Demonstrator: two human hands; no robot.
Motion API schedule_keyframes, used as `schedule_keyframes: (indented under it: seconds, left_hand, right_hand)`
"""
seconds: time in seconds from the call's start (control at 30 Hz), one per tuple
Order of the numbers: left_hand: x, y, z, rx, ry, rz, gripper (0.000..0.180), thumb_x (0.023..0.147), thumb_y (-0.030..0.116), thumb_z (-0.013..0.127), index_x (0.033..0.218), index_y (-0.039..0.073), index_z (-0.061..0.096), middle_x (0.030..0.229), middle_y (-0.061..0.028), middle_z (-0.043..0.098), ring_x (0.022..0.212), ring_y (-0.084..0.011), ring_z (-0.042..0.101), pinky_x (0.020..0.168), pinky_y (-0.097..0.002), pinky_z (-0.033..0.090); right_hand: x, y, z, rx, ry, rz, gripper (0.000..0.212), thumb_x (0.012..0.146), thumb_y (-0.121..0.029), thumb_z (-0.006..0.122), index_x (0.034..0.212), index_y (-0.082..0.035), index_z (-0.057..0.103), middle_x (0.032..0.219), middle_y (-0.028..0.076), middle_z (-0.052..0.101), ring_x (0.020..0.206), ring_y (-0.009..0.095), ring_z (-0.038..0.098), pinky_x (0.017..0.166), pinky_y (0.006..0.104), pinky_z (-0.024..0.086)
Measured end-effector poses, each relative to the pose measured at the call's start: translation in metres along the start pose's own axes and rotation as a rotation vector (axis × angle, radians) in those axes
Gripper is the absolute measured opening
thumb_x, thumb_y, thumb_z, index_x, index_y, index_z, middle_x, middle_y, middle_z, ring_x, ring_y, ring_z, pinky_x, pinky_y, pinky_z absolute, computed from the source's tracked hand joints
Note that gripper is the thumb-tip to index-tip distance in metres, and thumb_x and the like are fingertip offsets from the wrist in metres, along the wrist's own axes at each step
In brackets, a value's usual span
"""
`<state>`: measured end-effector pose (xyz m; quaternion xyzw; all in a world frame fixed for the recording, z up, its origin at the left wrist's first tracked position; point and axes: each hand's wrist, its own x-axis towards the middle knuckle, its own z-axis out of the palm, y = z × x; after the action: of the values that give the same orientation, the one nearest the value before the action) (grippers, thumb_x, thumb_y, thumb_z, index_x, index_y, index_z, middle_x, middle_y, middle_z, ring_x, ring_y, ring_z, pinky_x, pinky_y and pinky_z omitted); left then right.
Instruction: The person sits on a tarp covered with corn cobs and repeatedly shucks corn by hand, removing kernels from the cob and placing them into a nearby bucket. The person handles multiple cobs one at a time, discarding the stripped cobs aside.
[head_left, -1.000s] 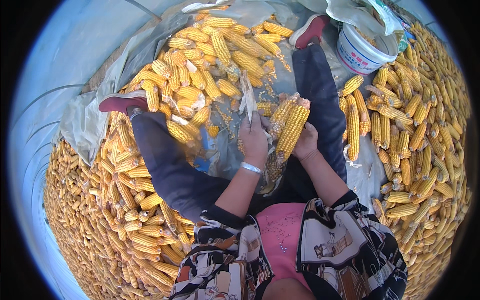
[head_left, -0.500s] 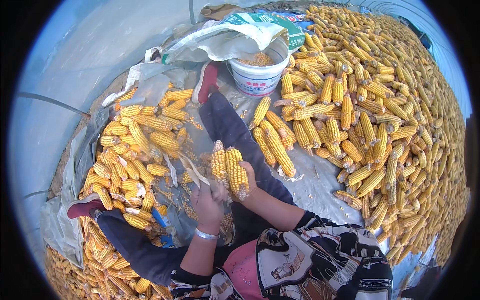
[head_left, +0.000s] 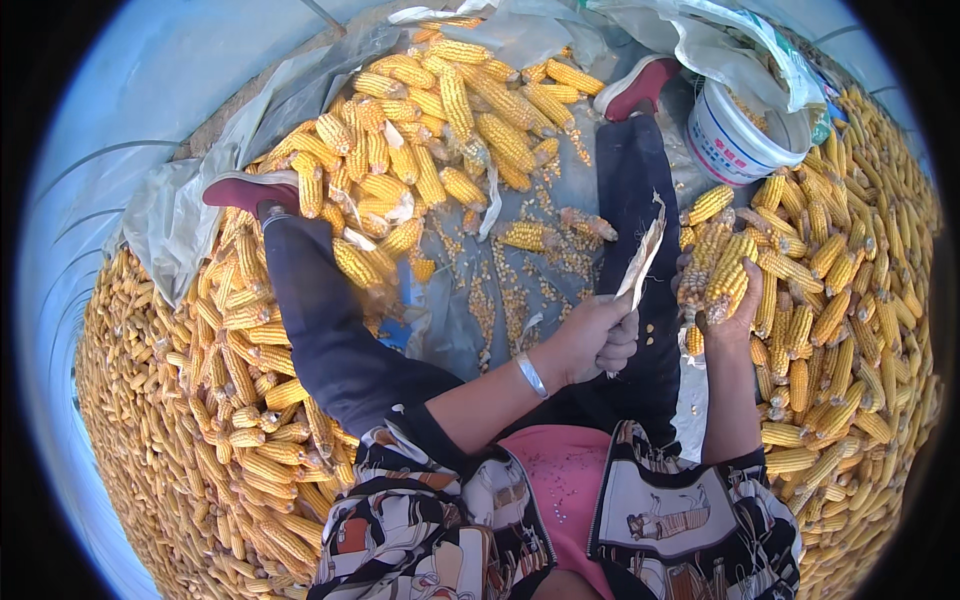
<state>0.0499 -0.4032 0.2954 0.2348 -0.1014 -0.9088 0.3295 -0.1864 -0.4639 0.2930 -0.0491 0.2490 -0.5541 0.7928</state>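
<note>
My left hand is closed round a pale, dry corn husk, which sticks up above the fist. To its right, my right hand grips two ears of corn side by side, tips upward. A gap separates the husk from these ears. On the grey sheet between my legs lie loose kernels and a partly stripped ear of corn. Beyond them, a heap of yellow ears reaches from my left foot toward my right one.
A white bucket with kernels inside stands at the upper right, a white and green sack draped over its rim. A large pile of corn ears fills the right side, another the left. Plastic sheeting curves up behind.
The view has swung left, so the bucket and heap appear farther right. My hands have moved apart; the husk, earlier beside the two ears, is now away from them.
</note>
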Motion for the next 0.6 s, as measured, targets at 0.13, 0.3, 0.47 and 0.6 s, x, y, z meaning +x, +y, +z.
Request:
schedule_keyframes:
  seconds: [0.13, 0.3, 0.47, 0.6]
  left_hand:
    - [-0.042, 0.001, -0.067, 0.813, 0.322, -0.087, 0.03, 0.096, 0.034, 0.054, 0.096, 0.005, 0.06, 0.059, -0.0019, 0.05, 0.048, -0.0151, 0.05, 0.044, -0.0298, 0.04]
    - [-0.093, 0.023, -0.178, 2.133, 0.34, -0.084, 0.05, 0.082, 0.039, 0.068, 0.115, 0.003, 0.067, 0.088, -0.0185, 0.07, 0.089, -0.0374, 0.067, 0.083, -0.0436, 0.052]
    - [-0.048, 0.103, -0.258, 1.468, 1.153, 0.445, 0.026, 0.086, 0.025, 0.06, 0.097, 0.004, 0.07, 0.092, -0.0251, 0.067, 0.089, -0.0435, 0.064, 0.08, -0.0488, 0.051]
    - [-0.003, 0.132, -0.265, 1.735, 1.317, 0.33, 0.03, 0.089, 0.025, 0.059, 0.097, -0.003, 0.066, 0.09, -0.0269, 0.067, 0.088, -0.0426, 0.065, 0.079, -0.0488, 0.051]
  right_hand:
    - [0.009, -0.109, -0.02, -0.145, 0.507, -0.427, 0.052, 0.089, -0.042, 0.058, 0.129, -0.01, 0.052, 0.129, 0.018, 0.053, 0.108, 0.035, 0.056, 0.093, 0.0555, 0.046]
    - [0.005, -0.21, -0.022, 0.286, 0.244, -0.918, 0.067, 0.098, -0.05, 0.044, 0.15, -0.011, 0.028, 0.153, 0.02, 0.029, 0.139, 0.041, 0.032, 0.111, 0.0585, 0.033]
    - [0.084, -0.129, -0.016, -0.358, 0.243, -0.579, 0.046, 0.098, -0.025, 0.056, 0.136, -0.003, 0.044, 0.129, 0.017, 0.05, 0.116, 0.029, 0.053, 0.099, 0.0442, 0.047]
    - [0.157, 0.017, -0.004, -1.256, -0.084, -0.157, 0.039, 0.09, -0.01, 0.066, 0.127, -0.002, 0.056, 0.112, 0.011, 0.063, 0.1, 0.02, 0.064, 0.087, 0.0314, 0.053]
